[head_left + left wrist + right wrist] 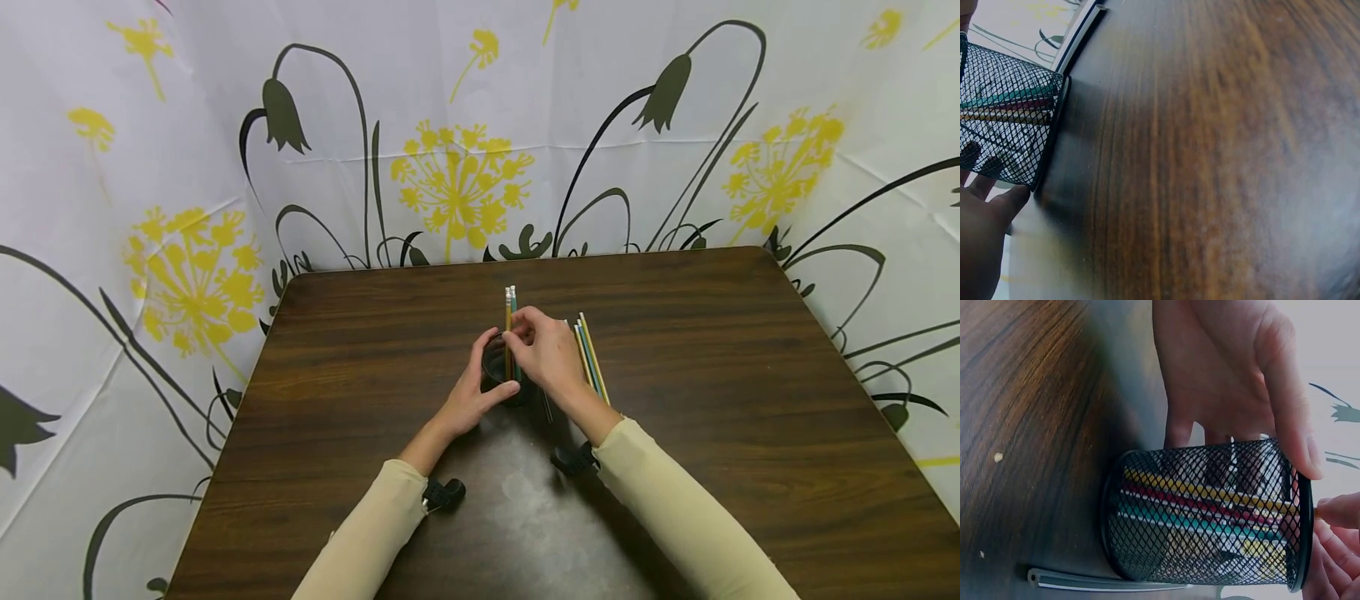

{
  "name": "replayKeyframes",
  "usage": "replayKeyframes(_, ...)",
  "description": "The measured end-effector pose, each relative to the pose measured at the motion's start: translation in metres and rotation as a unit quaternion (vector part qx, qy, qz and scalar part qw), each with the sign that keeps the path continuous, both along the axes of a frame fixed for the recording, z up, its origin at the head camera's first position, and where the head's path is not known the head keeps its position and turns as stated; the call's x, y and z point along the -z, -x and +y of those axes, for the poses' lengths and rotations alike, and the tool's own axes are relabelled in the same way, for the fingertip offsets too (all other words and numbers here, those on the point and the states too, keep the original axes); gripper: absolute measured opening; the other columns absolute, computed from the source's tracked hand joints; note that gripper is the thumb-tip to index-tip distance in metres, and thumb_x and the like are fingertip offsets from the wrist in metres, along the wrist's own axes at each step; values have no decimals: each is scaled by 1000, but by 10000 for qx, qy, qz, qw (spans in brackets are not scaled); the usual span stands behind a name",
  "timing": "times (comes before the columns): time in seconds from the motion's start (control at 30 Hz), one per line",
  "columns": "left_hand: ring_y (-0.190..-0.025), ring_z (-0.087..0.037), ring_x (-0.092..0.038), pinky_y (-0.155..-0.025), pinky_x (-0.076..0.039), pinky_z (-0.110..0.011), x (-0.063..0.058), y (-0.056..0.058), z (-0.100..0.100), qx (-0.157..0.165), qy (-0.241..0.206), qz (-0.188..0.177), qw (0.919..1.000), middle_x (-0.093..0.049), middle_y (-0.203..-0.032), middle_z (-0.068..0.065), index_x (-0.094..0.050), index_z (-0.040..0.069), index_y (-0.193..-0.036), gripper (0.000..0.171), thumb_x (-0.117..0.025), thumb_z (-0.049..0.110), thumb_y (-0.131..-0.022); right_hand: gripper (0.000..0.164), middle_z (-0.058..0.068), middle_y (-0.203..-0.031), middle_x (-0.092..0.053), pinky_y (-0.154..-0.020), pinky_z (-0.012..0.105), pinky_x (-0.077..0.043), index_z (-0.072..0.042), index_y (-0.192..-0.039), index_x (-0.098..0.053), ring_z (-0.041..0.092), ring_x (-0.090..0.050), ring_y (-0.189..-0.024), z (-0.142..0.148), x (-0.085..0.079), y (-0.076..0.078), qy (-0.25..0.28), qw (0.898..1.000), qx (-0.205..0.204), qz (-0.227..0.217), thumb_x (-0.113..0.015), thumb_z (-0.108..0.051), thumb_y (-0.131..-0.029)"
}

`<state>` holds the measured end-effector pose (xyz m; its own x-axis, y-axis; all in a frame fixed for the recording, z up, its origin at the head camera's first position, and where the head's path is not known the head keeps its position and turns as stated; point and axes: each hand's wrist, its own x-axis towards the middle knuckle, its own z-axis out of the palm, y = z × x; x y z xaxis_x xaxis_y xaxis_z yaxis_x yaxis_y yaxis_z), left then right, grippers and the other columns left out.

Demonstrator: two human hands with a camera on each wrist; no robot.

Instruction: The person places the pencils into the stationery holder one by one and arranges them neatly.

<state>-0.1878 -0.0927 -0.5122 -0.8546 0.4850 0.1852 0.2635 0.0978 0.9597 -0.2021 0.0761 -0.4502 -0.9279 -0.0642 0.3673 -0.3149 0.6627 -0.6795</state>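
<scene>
A black mesh pencil cup stands upright on the table with a yellow pencil, a red pencil and a green pencil inside. My left hand wraps round the cup, its thumb near the rim and its fingers along the far side. Above the rim, my right hand pinches the yellow pencil between thumb and fingers. Eraser ends point up out of the cup. In the left wrist view the left hand's fingers reach down to the base of the cup.
Several loose pencils lie on the brown wood table to the right of the cup, partly hidden by the right forearm. A dark pencil lies close beside the cup's base. A flower-print cloth hangs behind the table.
</scene>
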Motion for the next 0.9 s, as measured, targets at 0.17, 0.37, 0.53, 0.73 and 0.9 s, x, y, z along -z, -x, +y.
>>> replayKeyframes(0.17, -140, -28, -30, -112, -22, -56, 3, 0, 0, -145, 70, 144, 9998, -30, -152, -9, -11, 19, -155, 81, -64, 9, -94, 17, 1, -82, -72, -63, 34, -53, -10, -100, -70, 14, -67, -69, -1, -1, 4, -57, 10000, 43, -38, -75, -18, -87)
replayKeyframes(0.37, -139, -23, -31, -112, -24, -52, 6, 1, 0, -178, 24, 197, 9996, -31, -152, -4, -11, 16, -155, 83, -65, 12, -93, 14, -1, -77, -71, -60, 33, -52, -11, -95, -71, 13, -66, -66, -6, -1, 7, -41, 9997, 229, 6, -77, -19, -85)
replayKeyframes(0.53, -139, -20, -32, -113, -24, -51, 5, 2, 1, -256, 115, 160, 9995, -32, -152, -3, -11, 15, -156, 83, -65, 7, -93, 12, -4, -74, -70, -57, 33, -50, -12, -91, -73, 11, -65, -62, -8, 0, 8, 0, 9990, 433, 128, -78, -20, -83)
replayKeyframes(0.73, -140, -26, -31, -113, -21, -54, -6, -2, 2, -149, 40, 104, 9998, -32, -153, -10, -11, 11, -155, 82, -63, 3, -92, 13, -4, -73, -70, -54, 31, -49, -12, -89, -73, 9, -64, -61, -10, 2, 8, -1, 9980, 592, 202, -78, -23, -83)
replayKeyframes(0.9, -140, -33, -28, -113, -19, -57, -25, -10, 1, -3, -35, 94, 9999, -29, -153, -19, -11, 1, -153, 81, -64, 6, -92, 13, -3, -73, -70, -53, 31, -48, -12, -88, -73, 10, -64, -60, -11, 4, 8, -17, 9978, 607, 282, -78, -23, -83)
